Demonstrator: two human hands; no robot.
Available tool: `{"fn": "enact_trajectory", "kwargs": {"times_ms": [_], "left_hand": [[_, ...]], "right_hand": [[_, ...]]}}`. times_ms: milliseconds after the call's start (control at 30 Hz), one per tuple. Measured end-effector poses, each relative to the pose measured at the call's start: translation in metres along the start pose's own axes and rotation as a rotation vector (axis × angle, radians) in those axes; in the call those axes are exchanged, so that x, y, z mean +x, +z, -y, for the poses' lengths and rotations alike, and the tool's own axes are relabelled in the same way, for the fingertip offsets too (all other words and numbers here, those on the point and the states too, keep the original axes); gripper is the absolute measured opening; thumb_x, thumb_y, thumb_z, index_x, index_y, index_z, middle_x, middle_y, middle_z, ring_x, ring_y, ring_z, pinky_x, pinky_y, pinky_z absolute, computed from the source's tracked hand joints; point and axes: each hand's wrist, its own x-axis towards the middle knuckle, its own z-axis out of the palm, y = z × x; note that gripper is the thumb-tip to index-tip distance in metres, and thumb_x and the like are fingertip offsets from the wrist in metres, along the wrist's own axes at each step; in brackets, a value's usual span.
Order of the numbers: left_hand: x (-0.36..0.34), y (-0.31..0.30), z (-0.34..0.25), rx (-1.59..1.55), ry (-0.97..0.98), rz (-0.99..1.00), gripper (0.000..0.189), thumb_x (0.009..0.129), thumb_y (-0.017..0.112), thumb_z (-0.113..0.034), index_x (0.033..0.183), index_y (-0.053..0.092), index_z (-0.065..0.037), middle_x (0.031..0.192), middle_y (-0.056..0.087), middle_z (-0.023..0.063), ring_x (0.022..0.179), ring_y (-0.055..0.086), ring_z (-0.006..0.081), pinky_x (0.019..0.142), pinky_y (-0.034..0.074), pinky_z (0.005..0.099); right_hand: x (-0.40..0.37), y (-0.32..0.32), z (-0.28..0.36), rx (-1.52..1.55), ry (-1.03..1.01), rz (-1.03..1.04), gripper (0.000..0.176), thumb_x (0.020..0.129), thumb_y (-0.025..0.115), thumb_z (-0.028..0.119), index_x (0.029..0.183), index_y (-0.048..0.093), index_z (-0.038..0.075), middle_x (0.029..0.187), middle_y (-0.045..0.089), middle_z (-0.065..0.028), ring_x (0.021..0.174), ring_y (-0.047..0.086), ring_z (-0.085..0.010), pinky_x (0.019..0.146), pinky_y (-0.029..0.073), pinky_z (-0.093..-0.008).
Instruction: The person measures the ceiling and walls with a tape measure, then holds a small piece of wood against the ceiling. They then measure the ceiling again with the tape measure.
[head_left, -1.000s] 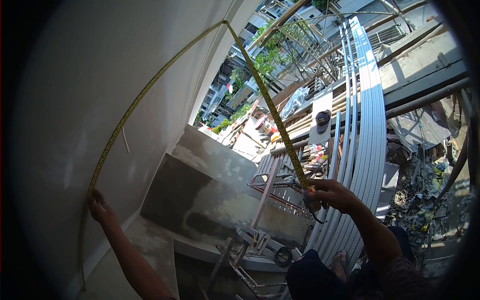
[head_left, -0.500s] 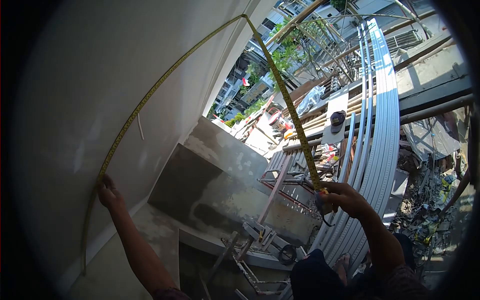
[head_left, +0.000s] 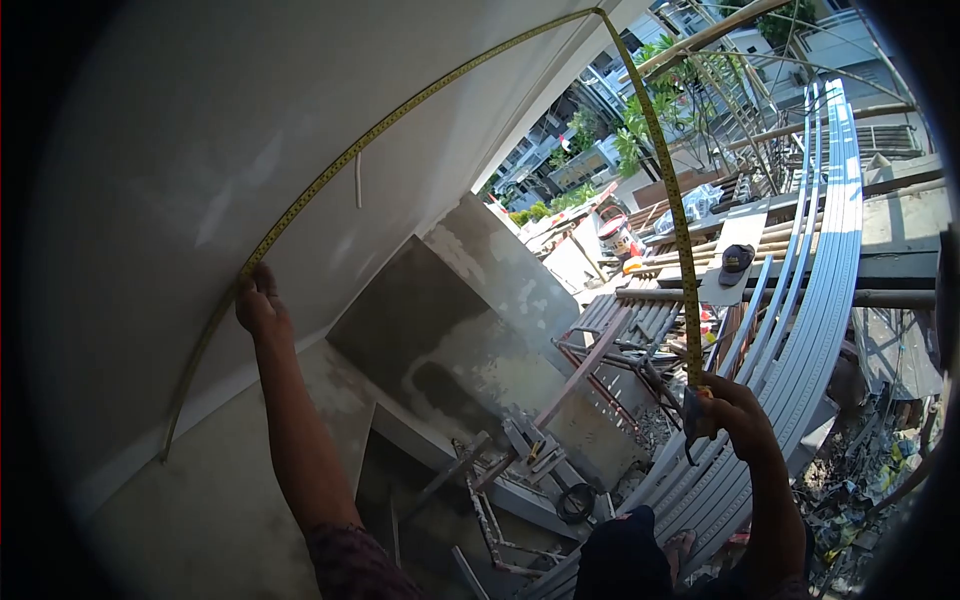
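Observation:
A yellow tape measure [head_left: 681, 220] is drawn out in front of me in a long bent strip. Its case [head_left: 694, 410] sits in my right hand [head_left: 742, 420], the fingers closed around it and a dark strap hanging below. From there the blade rises to a sharp fold at the top, then arcs down along the white wall [head_left: 330, 80] to the floor at lower left. My left hand [head_left: 264, 305] has its fingers at the blade's lower stretch, close to the wall; they seem to grip it, partly hidden from me.
Long metal channels [head_left: 815, 290] run along my right side, beside a cap [head_left: 737, 262] on a board. Below stand a paint-spattered metal frame [head_left: 490, 520] and a coil of dark cable [head_left: 576, 503]. Rubble [head_left: 870, 500] lies at lower right; a bucket [head_left: 618, 236] stands farther off.
The view has turned left, so the surroundings sit farther right. My left hand is higher in view along the blade. The right hand still holds the case, and the fold remains at the top.

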Motion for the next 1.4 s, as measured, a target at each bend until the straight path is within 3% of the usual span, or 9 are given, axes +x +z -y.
{"fn": "enact_trajectory", "kwargs": {"times_ms": [167, 500, 767, 1200, 1400], "left_hand": [[-0.011, 0.006, -0.004, 0.022, 0.016, -0.005, 0.041, 0.103, 0.042, -0.011, 0.136, 0.039, 0.013, 0.126, 0.054, 0.0209, 0.113, 0.06, 0.0276, 0.099, 0.055, 0.0335], [-0.007, 0.004, -0.003, 0.04, 0.008, 0.008, 0.041, 0.104, 0.039, -0.011, 0.138, 0.036, 0.013, 0.127, 0.053, 0.0208, 0.116, 0.058, 0.0277, 0.101, 0.054, 0.0338], [-0.006, 0.003, -0.003, 0.044, 0.004, 0.001, 0.042, 0.105, 0.039, -0.012, 0.137, 0.035, 0.015, 0.126, 0.053, 0.022, 0.115, 0.059, 0.0277, 0.101, 0.054, 0.0336], [-0.01, 0.004, -0.003, 0.04, 0.019, 0.004, 0.041, 0.105, 0.038, -0.011, 0.137, 0.035, 0.014, 0.126, 0.053, 0.0215, 0.113, 0.06, 0.0267, 0.099, 0.055, 0.0335], [-0.014, 0.007, -0.006, 0.045, 0.018, 0.012, 0.039, 0.104, 0.038, -0.009, 0.136, 0.038, 0.013, 0.124, 0.054, 0.0206, 0.111, 0.06, 0.0259, 0.098, 0.055, 0.0329]], "right_hand": [[-0.002, 0.004, -0.002, 0.026, 0.003, -0.043, 0.066, 0.083, 0.065, 0.033, 0.135, 0.054, -0.006, 0.089, 0.066, -0.0078, 0.075, 0.06, -0.0137, 0.065, 0.046, -0.0272], [-0.002, -0.005, -0.019, 0.028, 0.041, -0.016, 0.069, 0.081, 0.065, 0.032, 0.136, 0.053, -0.008, 0.095, 0.067, -0.0126, 0.078, 0.062, -0.0159, 0.064, 0.048, -0.0286], [-0.007, -0.004, -0.024, 0.064, 0.022, -0.03, 0.071, 0.082, 0.066, 0.031, 0.139, 0.05, -0.009, 0.101, 0.068, -0.0138, 0.085, 0.063, -0.0185, 0.076, 0.049, -0.0297], [-0.016, -0.002, -0.028, 0.051, 0.058, -0.033, 0.071, 0.081, 0.066, 0.033, 0.138, 0.052, -0.008, 0.096, 0.066, -0.011, 0.081, 0.061, -0.0171, 0.073, 0.048, -0.0297], [-0.038, 0.002, -0.059, 0.253, 0.121, 0.007, 0.076, 0.078, 0.068, 0.033, 0.138, 0.048, -0.007, 0.106, 0.063, -0.0129, 0.089, 0.061, -0.0204, 0.075, 0.05, -0.0309]]}}
